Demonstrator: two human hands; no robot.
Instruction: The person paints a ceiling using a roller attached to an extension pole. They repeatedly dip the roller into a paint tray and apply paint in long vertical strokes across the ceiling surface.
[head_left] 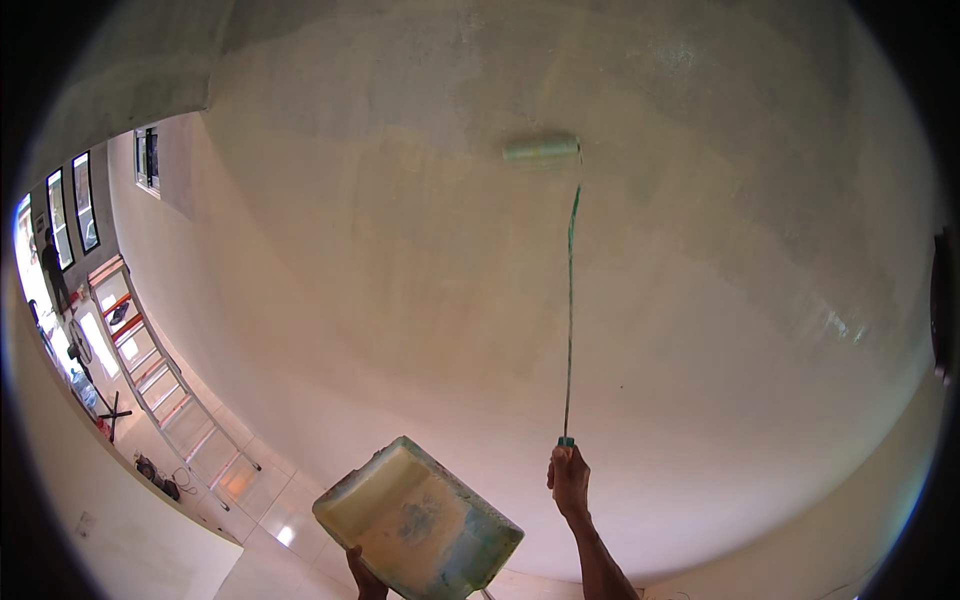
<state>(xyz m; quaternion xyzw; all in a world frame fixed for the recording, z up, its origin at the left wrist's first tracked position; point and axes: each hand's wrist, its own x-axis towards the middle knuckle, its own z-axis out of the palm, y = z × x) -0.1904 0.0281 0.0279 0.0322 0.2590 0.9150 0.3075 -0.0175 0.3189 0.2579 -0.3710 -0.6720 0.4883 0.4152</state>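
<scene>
My right hand (570, 480) is closed around the handle of a paint roller (542, 149). Its long thin green-stained rod (571, 320) rises from my fist to the pale green roller sleeve, which lies at the wall (400, 270); whether it presses on it I cannot tell. Below and to the left, my left hand (367, 575) grips the edge of a paint tray (410, 520), held tilted. The tray is smeared with cream and green paint, with a bluish worn patch in its middle. Part of my left hand is hidden under the tray.
A stepladder (165, 385) stands at the left on the tiled floor (290, 520). Behind it are a standing fan (78, 345), dark-framed windows (84, 200) and a person (52, 265). A low pale wall (130, 520) fills the lower left. Darker, damp-looking patches cover the upper wall.
</scene>
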